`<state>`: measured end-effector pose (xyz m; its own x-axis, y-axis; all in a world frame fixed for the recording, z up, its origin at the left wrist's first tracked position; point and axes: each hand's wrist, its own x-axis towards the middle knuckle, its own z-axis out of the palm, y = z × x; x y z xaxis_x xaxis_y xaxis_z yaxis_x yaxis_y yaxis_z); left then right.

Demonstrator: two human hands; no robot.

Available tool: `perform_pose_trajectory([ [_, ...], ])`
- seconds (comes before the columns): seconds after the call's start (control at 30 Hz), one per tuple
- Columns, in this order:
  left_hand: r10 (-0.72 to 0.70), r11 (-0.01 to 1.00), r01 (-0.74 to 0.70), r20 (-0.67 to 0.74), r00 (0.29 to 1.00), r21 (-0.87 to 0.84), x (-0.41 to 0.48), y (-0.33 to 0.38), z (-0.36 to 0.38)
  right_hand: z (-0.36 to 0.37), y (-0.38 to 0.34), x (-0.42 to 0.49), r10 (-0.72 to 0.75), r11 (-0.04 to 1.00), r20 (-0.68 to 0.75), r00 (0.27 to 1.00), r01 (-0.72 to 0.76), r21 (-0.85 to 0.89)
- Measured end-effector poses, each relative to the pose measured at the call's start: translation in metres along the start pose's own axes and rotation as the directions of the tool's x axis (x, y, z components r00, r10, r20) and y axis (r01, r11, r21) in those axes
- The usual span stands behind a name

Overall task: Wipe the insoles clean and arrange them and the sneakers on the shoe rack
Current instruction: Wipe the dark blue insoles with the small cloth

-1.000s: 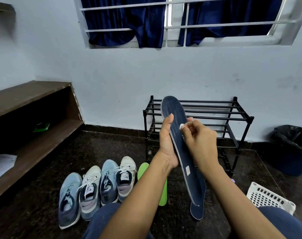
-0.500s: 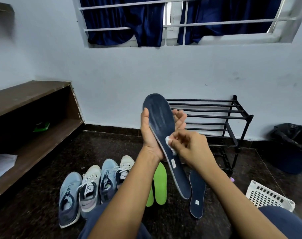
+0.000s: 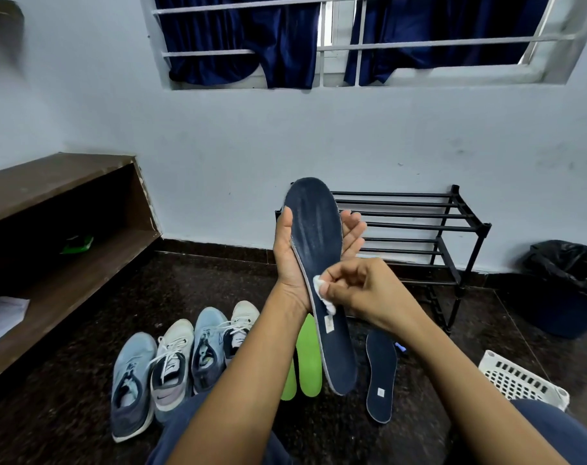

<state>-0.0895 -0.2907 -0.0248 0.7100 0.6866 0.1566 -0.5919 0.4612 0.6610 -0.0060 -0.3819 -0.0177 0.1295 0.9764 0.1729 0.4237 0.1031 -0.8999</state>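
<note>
L hand (image 3: 287, 260) holds navy insole (image 3: 319, 236) upright, toe up, in front of black shoe rack (image 3: 419, 226); thumb on one edge, fingers cupped behind. R hand (image 3: 362, 290) pinches white wad (image 3: 319, 285) against insole's middle. On floor: 2nd navy insole (image 3: 381, 374), green insoles (image 3: 309, 357), sneakers (image 3: 171, 367) in a row.

Upright navy insole (image 3: 316, 229), black shoe rack (image 3: 416, 226) behind

The navy insole (image 3: 319, 250) has a matt cloth face and a grey foam edge; the white wad (image 3: 320, 290) against it looks soft and fibrous. The shoe rack (image 3: 419, 226) is smooth black metal tubing. The sneakers (image 3: 131, 380) are mesh cloth, the floor (image 3: 84, 347) glossy speckled stone, the left shelf (image 3: 50, 182) matt wood, the near-right basket (image 3: 520, 380) white plastic
</note>
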Motion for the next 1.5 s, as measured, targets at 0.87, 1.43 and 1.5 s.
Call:
perform_pose_trajectory([
  [0.87, -0.104, 0.994, 0.104, 0.015, 0.994, -0.035, 0.0, -0.018, 0.015, 0.0, 0.007, 0.014, -0.183, 0.948, -0.554, 0.812, -0.004, -0.318],
  [1.43, -0.09, 0.996, 0.09, -0.015, 0.996, 0.015, 0.0, -0.017, 0.015, -0.006, 0.009, 0.012, -0.04, 0.985, -0.481, 0.876, -0.045, -0.164],
  [1.5, -0.1, 0.995, 0.1, -0.001, 0.995, 0.026, -0.001, -0.02, 0.018, -0.004, 0.011, 0.011, -0.084, 0.974, -0.553, 0.829, -0.049, -0.222],
])
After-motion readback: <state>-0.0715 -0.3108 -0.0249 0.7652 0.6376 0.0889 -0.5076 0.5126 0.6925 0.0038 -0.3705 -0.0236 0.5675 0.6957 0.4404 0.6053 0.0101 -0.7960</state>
